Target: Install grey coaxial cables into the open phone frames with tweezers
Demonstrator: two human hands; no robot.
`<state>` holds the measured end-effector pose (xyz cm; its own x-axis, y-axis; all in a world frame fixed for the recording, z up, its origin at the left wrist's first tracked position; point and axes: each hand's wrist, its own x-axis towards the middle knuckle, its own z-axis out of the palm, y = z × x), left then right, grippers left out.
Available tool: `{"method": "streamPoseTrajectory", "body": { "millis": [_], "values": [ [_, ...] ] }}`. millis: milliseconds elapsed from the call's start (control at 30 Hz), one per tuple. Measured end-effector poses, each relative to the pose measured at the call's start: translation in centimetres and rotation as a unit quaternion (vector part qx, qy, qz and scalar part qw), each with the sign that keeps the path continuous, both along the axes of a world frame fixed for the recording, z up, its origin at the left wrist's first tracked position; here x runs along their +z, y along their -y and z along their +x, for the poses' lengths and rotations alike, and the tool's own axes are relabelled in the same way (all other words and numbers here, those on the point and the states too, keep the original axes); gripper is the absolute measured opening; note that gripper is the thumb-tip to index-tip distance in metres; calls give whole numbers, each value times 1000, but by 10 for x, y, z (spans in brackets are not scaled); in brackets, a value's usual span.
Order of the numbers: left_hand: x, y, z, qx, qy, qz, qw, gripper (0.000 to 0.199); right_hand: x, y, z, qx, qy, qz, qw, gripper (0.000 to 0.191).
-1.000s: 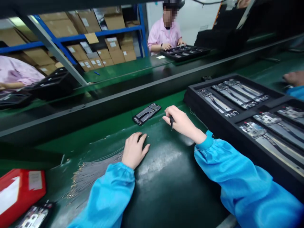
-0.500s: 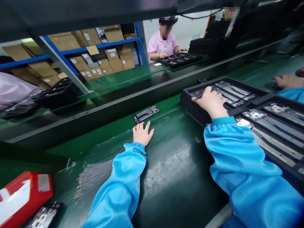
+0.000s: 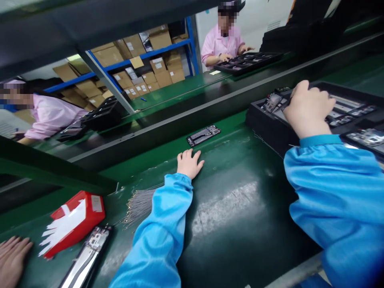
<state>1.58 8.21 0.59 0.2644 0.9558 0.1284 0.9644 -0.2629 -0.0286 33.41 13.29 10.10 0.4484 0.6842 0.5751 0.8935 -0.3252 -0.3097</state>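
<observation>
My left hand (image 3: 189, 163) lies palm down on the green bench, fingers spread, holding nothing. Just beyond its fingertips is an opened phone chassis (image 3: 204, 135) with a dark ribbon cable. A bundle of thin grey cables (image 3: 140, 205) with gold-coloured ends fans out left of my left sleeve. My right hand (image 3: 310, 108) is curled over a phone chassis (image 3: 273, 103) at the left end of a black tray (image 3: 261, 120). That chassis sits tilted, its circuit board end showing; my fingertips are hidden behind the hand. Other phone chassis lie in the tray's compartments.
A red box (image 3: 95, 214) of white strips stands at left, beside another opened phone chassis (image 3: 87, 260). Another person's hand (image 3: 13, 256) rests at the left edge. A raised rail (image 3: 168, 124) runs behind the bench. Two people in pink sit across, with black trays (image 3: 249, 64).
The view has swung, bringing the red box and another person's hand in at left. My right hand has curled over a phone chassis, which is now tilted. My left hand stays flat on the bench.
</observation>
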Motion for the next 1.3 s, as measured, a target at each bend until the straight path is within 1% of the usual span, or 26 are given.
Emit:
{"method": "streamPoseTrajectory", "body": {
  "millis": [67, 100, 167, 200, 233, 267, 333, 367, 400, 433, 467, 533, 600, 633, 700, 733, 767, 833, 900, 967, 1000, 1067, 1100, 1167, 1300],
  "values": [
    [7, 10, -24, 4, -1, -1, 1000, 38, 10, 11, -10, -17, 39, -32, 999, 42],
    [9, 16, -37, 8, 6, -5, 1000, 35, 15, 18, -17, -9, 71, -26, 997, 42],
    [10, 29, -61, 9, 30, -19, 999, 30, 25, 36, -35, 42, 123, 16, 991, 32],
    [10, 36, -72, 10, 42, -22, 999, 27, 28, 45, -45, 98, 135, 29, 986, 31],
    [10, 41, -80, 11, 52, -24, 998, 26, 29, 53, -55, 131, 124, 54, 982, 28],
    [9, 47, -86, 11, 59, -24, 998, 24, 28, 60, -66, 181, 112, 69, 975, 26],
    [7, 55, -91, 10, 64, -25, 998, 21, 18, 71, -89, 302, 61, 64, 949, 18],
    [6, 57, -90, 9, 60, -25, 998, 20, 9, 74, -99, 375, 13, 12, 927, 16],
    [6, 59, -88, 10, 52, -23, 998, 19, -3, 76, -109, 438, -36, -36, 897, 16],
    [6, 61, -84, 11, 41, -20, 999, 16, -16, 77, -118, 490, -80, -77, 865, 20],
    [7, 62, -80, 12, 27, -17, 999, 13, -30, 77, -124, 516, -118, -97, 843, 20],
    [9, 62, -72, 13, -3, -9, 1000, 7, -56, 75, -132, 530, -179, -132, 818, 18],
    [10, 62, -67, 17, -22, -1, 1000, 7, -76, 73, -132, 516, -208, -146, 818, 16],
    [10, 61, -66, 18, -25, 3, 1000, 7, -82, 72, -130, 508, -208, -154, 821, 15],
    [10, 61, -66, 15, -13, 11, 1000, 8, -89, 73, -125, 502, -186, -178, 826, 10],
    [9, 61, -67, 10, 4, 16, 1000, 8, -89, 75, -122, 507, -168, -197, 822, 6],
    [9, 61, -67, 4, 26, 22, 999, 8, -89, 77, -119, 522, -144, -218, 812, 2],
    [8, 62, -67, -9, 79, 36, 996, 10, -86, 84, -116, 575, -83, -244, 777, 3],
    [7, 64, -65, -23, 128, 43, 991, 11, -83, 90, -116, 637, -7, -234, 734, 7],
    [5, 67, -60, -40, 158, 46, 986, 11, -80, 96, -117, 682, 57, -211, 698, 14],
    [4, 69, -57, -51, 168, 48, 983, 12, -79, 99, -118, 697, 73, -207, 683, 17],
    [1, 71, -52, -72, 184, 50, 979, 12, -78, 102, -119, 719, 76, -222, 654, 18],
    [-1, 72, -51, -82, 191, 51, 977, 13, -78, 102, -120, 724, 69, -233, 645, 18],
    [-5, 74, -49, -95, 205, 57, 973, 14, -78, 102, -121, 725, 56, -249, 639, 18],
    [-9, 78, -46, -96, 222, 85, 967, 11, -81, 101, -121, 712, 63, -250, 653, 15]
  ]
}}
